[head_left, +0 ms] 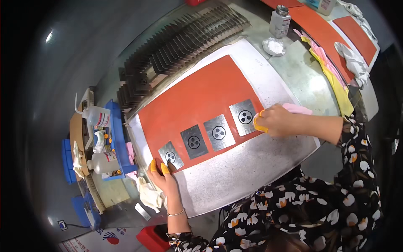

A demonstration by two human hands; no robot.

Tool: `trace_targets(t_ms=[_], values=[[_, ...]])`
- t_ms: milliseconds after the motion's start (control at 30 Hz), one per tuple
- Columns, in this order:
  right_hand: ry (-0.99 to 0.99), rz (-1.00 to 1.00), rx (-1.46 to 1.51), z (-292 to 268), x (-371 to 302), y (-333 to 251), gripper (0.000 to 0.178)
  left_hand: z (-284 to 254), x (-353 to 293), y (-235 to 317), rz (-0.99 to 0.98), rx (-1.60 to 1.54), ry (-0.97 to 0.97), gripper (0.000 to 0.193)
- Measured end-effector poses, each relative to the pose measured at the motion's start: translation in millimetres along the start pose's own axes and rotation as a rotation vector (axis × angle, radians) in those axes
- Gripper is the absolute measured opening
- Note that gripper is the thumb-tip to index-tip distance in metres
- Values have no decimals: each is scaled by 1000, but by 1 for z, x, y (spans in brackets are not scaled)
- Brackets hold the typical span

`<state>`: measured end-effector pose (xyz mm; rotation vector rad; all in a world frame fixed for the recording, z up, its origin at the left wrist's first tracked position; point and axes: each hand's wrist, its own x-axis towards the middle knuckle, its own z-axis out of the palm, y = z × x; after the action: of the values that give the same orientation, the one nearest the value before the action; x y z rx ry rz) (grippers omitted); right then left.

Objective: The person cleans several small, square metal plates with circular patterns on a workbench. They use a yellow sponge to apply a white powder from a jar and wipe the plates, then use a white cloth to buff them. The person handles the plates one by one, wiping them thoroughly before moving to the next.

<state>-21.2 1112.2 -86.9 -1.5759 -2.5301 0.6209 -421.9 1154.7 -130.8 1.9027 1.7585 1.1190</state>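
Note:
Several thin grey metal plates, each marked with a black ring around dark dots, lie in a slanted row on a red-orange mat [189,92]. My right hand [275,120], with yellow finger cots, is closed around a pink cloth [297,109] at the right edge of the rightmost plate [236,110]. On the other side, my left hand [163,178] rests at the mat's lower left corner, beside the leftmost plate [167,151]. Its fingers, also in yellow cots, are stretched out and apart. Between these two lie a darker plate [191,132] and a brighter one [224,121].
A long rack of upright metal plates [180,46] stands behind the mat. At the back right are a dispenser bottle [280,21] and a dish of white material [274,47]. Plastic bottles [98,116] stand by a blue tray [118,138] at left; a crumpled cloth [149,194] lies near my left wrist.

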Motion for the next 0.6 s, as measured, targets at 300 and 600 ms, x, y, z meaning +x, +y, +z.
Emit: trace_targets(t_ms=[300, 600], values=[[235, -48, -15, 8, -26, 5, 7, 3, 4, 4, 32, -17, 3, 34], [629, 399, -98, -159, -91, 109, 16, 9, -22, 74, 196, 3, -9, 50]])
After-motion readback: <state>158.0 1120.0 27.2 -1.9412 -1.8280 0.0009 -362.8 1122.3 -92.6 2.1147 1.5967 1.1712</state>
